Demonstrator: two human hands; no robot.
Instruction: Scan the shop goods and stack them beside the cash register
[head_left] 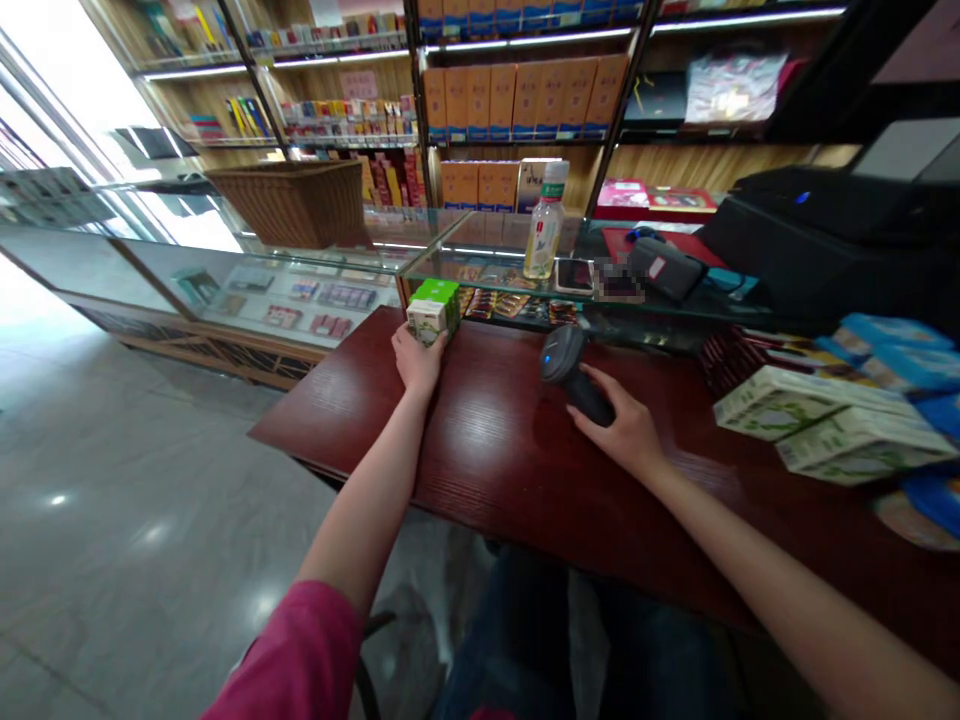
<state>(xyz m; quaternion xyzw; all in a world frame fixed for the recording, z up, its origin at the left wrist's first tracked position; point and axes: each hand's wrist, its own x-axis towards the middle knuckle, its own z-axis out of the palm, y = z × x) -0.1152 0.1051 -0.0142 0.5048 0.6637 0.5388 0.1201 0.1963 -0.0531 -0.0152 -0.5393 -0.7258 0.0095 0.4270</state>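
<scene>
My left hand (417, 358) is closed around a small white-and-green carton (427, 316) at the far left part of the dark red wooden table (480, 430). Right behind that carton, touching or nearly so, are bright green boxes (436, 290). In my right hand (619, 425) is a black handheld barcode scanner (566, 362), its handle gripped and its head tilted up to the left, with a small blue light on it. The scanner is over the middle of the table, well apart from the carton.
White-and-green cartons (862, 445) and blue packages (892, 350) are piled at the right. On the glass counter (480, 245) behind stand a drink bottle (545, 225), a phone (575, 276) and a dark card terminal (666, 266). A wicker basket (292, 200) sits further left.
</scene>
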